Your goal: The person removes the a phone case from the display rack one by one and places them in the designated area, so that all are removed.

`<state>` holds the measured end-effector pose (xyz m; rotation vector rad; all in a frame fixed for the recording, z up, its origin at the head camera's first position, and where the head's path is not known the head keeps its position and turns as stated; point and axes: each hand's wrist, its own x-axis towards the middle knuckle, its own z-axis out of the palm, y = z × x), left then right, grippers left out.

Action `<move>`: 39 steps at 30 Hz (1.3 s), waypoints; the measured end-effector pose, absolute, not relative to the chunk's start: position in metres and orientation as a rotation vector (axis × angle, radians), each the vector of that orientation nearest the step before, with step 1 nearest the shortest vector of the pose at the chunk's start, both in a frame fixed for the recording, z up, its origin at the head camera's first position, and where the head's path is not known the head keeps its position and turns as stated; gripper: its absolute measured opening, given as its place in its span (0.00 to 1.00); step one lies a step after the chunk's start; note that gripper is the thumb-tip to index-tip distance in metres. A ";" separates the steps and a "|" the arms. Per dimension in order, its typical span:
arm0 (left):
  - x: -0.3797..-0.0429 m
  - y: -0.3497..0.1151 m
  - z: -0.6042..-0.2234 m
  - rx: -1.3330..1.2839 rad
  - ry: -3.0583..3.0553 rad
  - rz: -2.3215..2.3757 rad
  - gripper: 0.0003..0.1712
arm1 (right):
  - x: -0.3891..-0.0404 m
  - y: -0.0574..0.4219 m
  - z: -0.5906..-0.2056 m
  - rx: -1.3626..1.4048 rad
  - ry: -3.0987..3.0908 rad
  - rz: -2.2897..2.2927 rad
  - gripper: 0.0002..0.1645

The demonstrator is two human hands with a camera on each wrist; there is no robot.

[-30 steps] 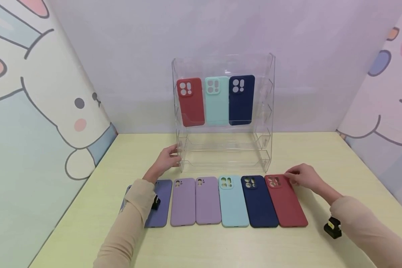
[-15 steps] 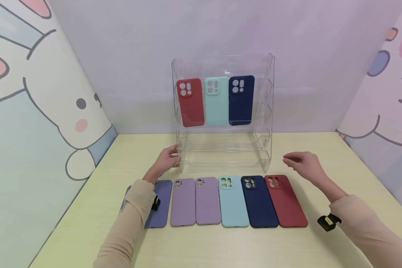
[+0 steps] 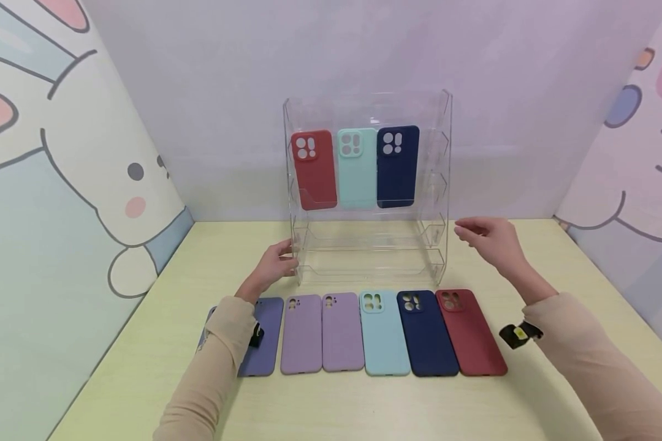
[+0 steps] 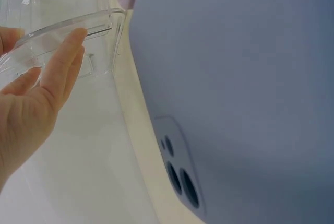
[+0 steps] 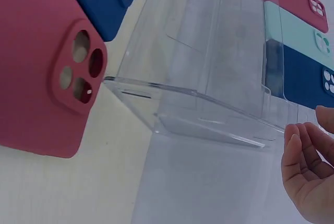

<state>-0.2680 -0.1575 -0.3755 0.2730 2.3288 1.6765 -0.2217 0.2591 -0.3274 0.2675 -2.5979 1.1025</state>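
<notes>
A clear acrylic display stand rises at the back of the table. My left hand grips the edge of its left side panel, thumb and fingers lying about the clear edge in the left wrist view. Beside the stand's right panel is my right hand, raised off the table, fingers loosely bent and holding nothing. Red, mint and navy phone cases stand side by side on an upper tier. The nearest case below my right hand is a flat red one.
In front of the stand lies a row of phone cases: navy, light blue, two lilac ones, and blue-violet partly under my left forearm. Printed cartoon panels flank the table.
My right hand has left the top edge of the flat red case and risen up and slightly left to the stand's right side. My left hand stays at the left panel.
</notes>
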 end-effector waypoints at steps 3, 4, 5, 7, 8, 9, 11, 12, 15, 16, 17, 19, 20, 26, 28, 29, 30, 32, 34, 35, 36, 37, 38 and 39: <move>-0.268 -0.158 -0.376 0.278 2.322 1.682 0.37 | -0.232 0.253 -0.319 0.231 -2.567 1.129 0.23; -0.268 -0.158 -0.376 0.279 2.320 1.684 0.37 | -0.235 0.251 -0.316 0.216 -2.561 1.140 0.23; -0.268 -0.158 -0.376 0.279 2.318 1.686 0.37 | -0.238 0.249 -0.313 0.195 -2.555 1.146 0.24; -0.269 -0.158 -0.376 0.277 2.314 1.688 0.37 | -0.245 0.245 -0.306 0.163 -2.538 1.185 0.25; -0.269 -0.158 -0.376 0.274 2.313 1.687 0.37 | -0.248 0.243 -0.302 0.154 -2.527 1.204 0.25; -0.269 -0.158 -0.376 0.272 2.312 1.688 0.37 | -0.251 0.241 -0.298 0.146 -2.520 1.221 0.25; -0.269 -0.158 -0.376 0.270 2.313 1.688 0.37 | -0.257 0.237 -0.290 0.133 -2.498 1.261 0.25; -0.269 -0.158 -0.376 0.271 2.314 1.687 0.37 | -0.260 0.235 -0.286 0.129 -2.484 1.283 0.25; -0.269 -0.158 -0.376 0.270 2.309 1.693 0.37 | -0.269 0.228 -0.273 0.122 -2.452 1.325 0.25; -0.269 -0.158 -0.375 0.269 2.309 1.694 0.37 | -0.272 0.226 -0.270 0.121 -2.440 1.346 0.25; -0.268 -0.158 -0.375 0.269 2.311 1.694 0.37 | -0.275 0.224 -0.266 0.124 -2.430 1.361 0.25; -0.268 -0.158 -0.375 0.264 2.309 1.698 0.37 | -0.281 0.220 -0.260 0.131 -2.409 1.385 0.25; -0.268 -0.158 -0.375 0.264 2.310 1.699 0.37 | -0.284 0.218 -0.257 0.131 -2.397 1.399 0.25; -0.278 -0.161 -0.387 0.265 2.295 1.714 0.38 | -0.299 0.209 -0.242 0.104 -2.367 1.433 0.25; -0.283 -0.162 -0.394 0.265 2.297 1.722 0.38 | -0.304 0.205 -0.238 0.094 -2.365 1.427 0.25; -0.284 -0.163 -0.397 0.268 2.307 1.719 0.38 | -0.307 0.204 -0.237 0.091 -2.365 1.409 0.25; -0.286 -0.164 -0.400 0.268 2.313 1.719 0.38 | -0.309 0.202 -0.235 0.089 -2.368 1.388 0.25; -0.288 -0.164 -0.404 0.272 2.339 1.707 0.38 | -0.314 0.199 -0.233 0.091 -2.379 1.319 0.25; -0.289 -0.164 -0.405 0.276 2.361 1.695 0.37 | -0.320 0.196 -0.231 0.098 -2.394 1.228 0.26; -0.289 -0.164 -0.406 0.279 2.366 1.692 0.38 | -0.322 0.194 -0.230 0.100 -2.403 1.187 0.26; -0.289 -0.164 -0.406 0.279 2.368 1.693 0.38 | -0.324 0.193 -0.229 0.103 -2.409 1.162 0.27; -0.289 -0.164 -0.406 0.279 2.372 1.693 0.38 | -0.326 0.192 -0.228 0.104 -2.416 1.141 0.27; -0.289 -0.164 -0.406 0.279 2.376 1.693 0.38 | -0.328 0.191 -0.227 0.104 -2.424 1.131 0.28; -0.290 -0.164 -0.407 0.277 2.377 1.694 0.38 | -0.330 0.190 -0.226 0.102 -2.432 1.136 0.29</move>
